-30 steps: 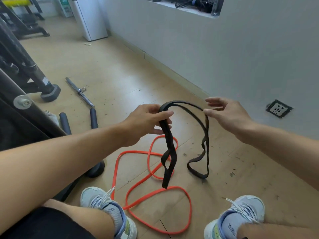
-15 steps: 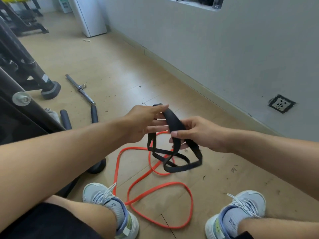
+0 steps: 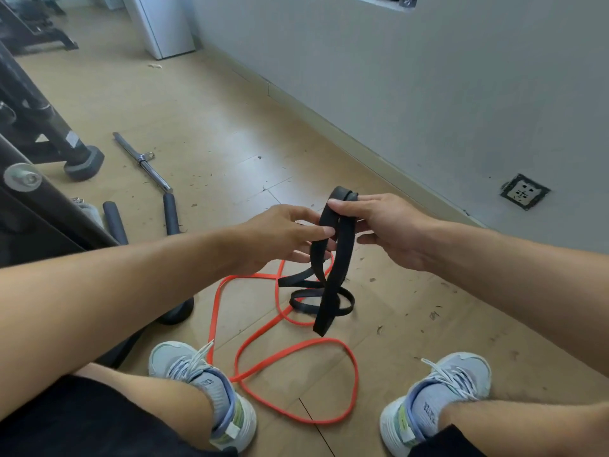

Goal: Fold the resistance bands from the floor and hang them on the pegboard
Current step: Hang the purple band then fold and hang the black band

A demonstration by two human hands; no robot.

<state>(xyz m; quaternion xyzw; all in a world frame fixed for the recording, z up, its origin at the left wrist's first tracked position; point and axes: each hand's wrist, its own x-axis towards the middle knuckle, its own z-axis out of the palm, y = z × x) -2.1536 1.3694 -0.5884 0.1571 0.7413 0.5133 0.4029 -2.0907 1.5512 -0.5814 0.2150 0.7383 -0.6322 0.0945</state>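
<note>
A black resistance band (image 3: 333, 278) hangs doubled over in front of me, its loops dangling just above the floor. My right hand (image 3: 385, 230) pinches the band's folded top between thumb and fingers. My left hand (image 3: 286, 235) holds the band's strands a little lower, thumb and fingers closed on them. An orange resistance band (image 3: 296, 351) lies in loose loops on the wooden floor between my two shoes. No pegboard is in view.
A metal bar with black grips (image 3: 148, 173) lies on the floor at the left, beside black gym machine frames (image 3: 43, 133). The grey wall (image 3: 428, 94) with a low socket (image 3: 524, 191) runs along the right. My shoes (image 3: 204, 390) flank the orange band.
My right hand has risen and now pinches the folded top of the black band. The left hand has shifted to the strands below. The band now hangs in a longer bundle.
</note>
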